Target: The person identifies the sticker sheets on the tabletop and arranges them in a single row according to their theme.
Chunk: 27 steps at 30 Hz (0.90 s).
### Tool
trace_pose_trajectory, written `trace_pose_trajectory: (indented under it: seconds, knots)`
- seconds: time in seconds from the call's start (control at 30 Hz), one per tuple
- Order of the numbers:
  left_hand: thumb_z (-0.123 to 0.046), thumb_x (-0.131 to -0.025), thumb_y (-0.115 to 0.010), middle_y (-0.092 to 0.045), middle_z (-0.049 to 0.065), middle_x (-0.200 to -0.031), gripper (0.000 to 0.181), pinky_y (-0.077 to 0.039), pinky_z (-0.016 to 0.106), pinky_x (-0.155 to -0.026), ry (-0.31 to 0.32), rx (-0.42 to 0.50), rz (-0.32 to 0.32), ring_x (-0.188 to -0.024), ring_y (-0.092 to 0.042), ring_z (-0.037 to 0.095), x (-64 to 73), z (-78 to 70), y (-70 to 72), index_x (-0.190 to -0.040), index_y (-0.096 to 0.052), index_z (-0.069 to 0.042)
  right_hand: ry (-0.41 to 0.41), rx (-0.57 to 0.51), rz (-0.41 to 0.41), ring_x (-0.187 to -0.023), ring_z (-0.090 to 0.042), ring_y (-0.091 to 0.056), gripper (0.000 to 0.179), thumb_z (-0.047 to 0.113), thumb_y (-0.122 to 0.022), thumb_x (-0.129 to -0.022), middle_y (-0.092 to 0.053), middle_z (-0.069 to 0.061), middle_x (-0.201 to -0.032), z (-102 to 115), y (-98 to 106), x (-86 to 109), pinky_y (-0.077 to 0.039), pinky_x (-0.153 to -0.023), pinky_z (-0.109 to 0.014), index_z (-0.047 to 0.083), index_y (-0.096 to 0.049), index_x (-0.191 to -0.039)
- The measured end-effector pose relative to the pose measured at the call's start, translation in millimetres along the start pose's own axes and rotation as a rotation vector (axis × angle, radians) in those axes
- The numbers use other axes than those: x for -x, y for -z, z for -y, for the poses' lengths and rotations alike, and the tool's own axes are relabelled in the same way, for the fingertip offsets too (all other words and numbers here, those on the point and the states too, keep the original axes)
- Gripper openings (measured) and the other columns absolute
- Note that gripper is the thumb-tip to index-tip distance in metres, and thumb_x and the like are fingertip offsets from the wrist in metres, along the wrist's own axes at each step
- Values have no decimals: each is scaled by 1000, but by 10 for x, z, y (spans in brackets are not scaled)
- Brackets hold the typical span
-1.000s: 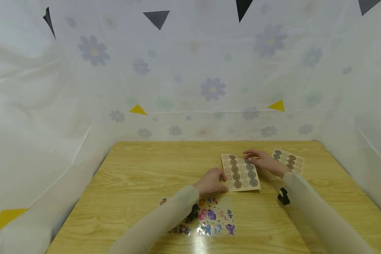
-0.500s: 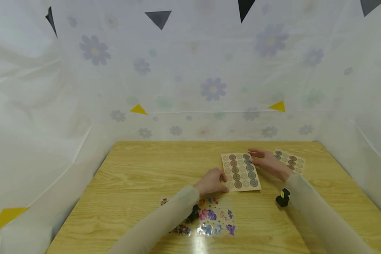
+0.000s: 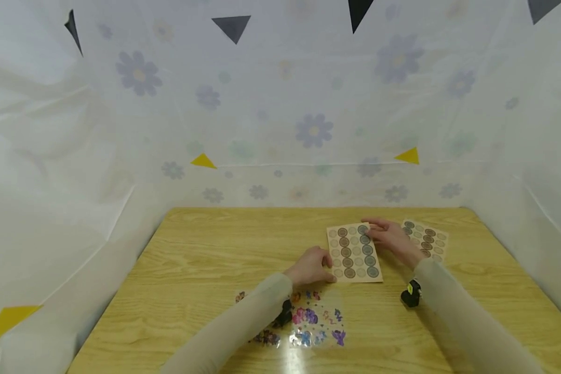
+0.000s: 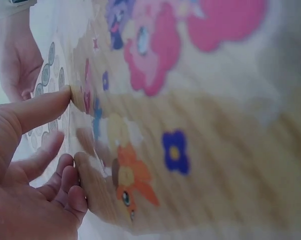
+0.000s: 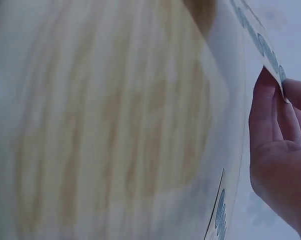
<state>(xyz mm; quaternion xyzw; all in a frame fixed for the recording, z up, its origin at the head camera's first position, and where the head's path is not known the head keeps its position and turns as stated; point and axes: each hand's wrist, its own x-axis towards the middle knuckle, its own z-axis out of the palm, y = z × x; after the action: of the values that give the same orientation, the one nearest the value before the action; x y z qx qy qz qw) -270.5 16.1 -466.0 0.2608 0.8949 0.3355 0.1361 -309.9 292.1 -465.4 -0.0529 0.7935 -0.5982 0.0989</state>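
Note:
A tan sheet of round stickers (image 3: pixel 354 253), in brown and grey-blue columns, lies right of the table's middle. At its near left corner, the thumb of my left hand (image 3: pixel 310 267) touches the edge; the other fingers bend loosely beside it in the left wrist view. My right hand (image 3: pixel 391 240) pinches the far right corner. In the right wrist view, its thumb (image 5: pixel 296 94) is on one face of the sheet and its fingers are behind, with that corner raised and slightly bent. Below the left wrist lies a clear sheet of colourful pony stickers (image 3: pixel 324 327), partly hidden by the forearm.
A second tan sheet of round stickers (image 3: pixel 437 238) lies behind the right hand, partly covered by it. The wooden table (image 3: pixel 205 249) ends at a white flowered curtain (image 3: pixel 271 109). A black wrist camera (image 3: pixel 410 294) hangs under the right wrist.
My right hand has shifted from lying over the sheet's far right part to its corner, which it now pinches. The sheet's far right edge has lifted slightly. The left hand has stayed put.

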Motion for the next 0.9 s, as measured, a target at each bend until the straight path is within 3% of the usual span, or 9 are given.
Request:
trace_pose_trajectory:
  seconds: [0.23, 0.33, 0.47, 0.6, 0.7, 0.9]
  knots:
    - [-14, -73, -88, -55, 6, -103, 54, -48, 26, -80, 70, 125, -49, -88, -53, 16, 19, -18, -11, -111, -52, -3, -1, -77, -70, -93, -16, -66, 52, 19, -57, -101, -53, -20, -134, 68, -34, 15, -58, -79, -39, 2, -41, -147]
    - [-13, -75, -86, -54, 7, -106, 53, -48, 28, -84, 82, 154, -62, -93, -53, 17, 28, -9, -17, -117, -57, -3, 9, -102, -79, -93, -16, -65, 52, 22, -59, -100, -55, -13, -130, 86, -35, 3, -58, -78, -40, 3, -43, -146]
    - [-7, -79, -80, -57, 5, -96, 26, -46, 27, -76, 64, 232, -66, -82, -51, 15, 47, 9, -27, -102, -71, -3, 22, -99, -97, -94, -14, -65, 53, 24, -60, -100, -56, -12, -131, 87, -60, -6, -58, -76, -37, 3, -43, -145]
    - [-3, -86, -72, -65, 3, -83, 6, -46, 23, -64, 83, 377, -94, -70, -53, 11, 76, -5, -33, -91, -72, -1, 28, -97, -125, -93, -12, -64, 52, 24, -60, -100, -56, -12, -132, 88, -96, 2, -58, -73, -35, 5, -45, -145]
    - [-5, -90, -69, -66, 4, -77, 5, -43, 22, -55, 124, 448, -109, -62, -51, 11, 84, -30, -38, -89, -72, -2, 32, -110, -149, -91, -12, -65, 47, 22, -60, -100, -60, -8, -126, 101, -115, 21, -59, -71, -34, 7, -48, -143]
    - [-8, -92, -67, -64, 3, -75, 7, -39, 22, -54, 183, 459, -138, -61, -49, 11, 78, -67, -39, -88, -72, -3, 58, -137, -151, -89, -13, -66, 44, 18, -59, -100, -67, 1, -111, 120, -113, 55, -59, -71, -34, 6, -49, -142]
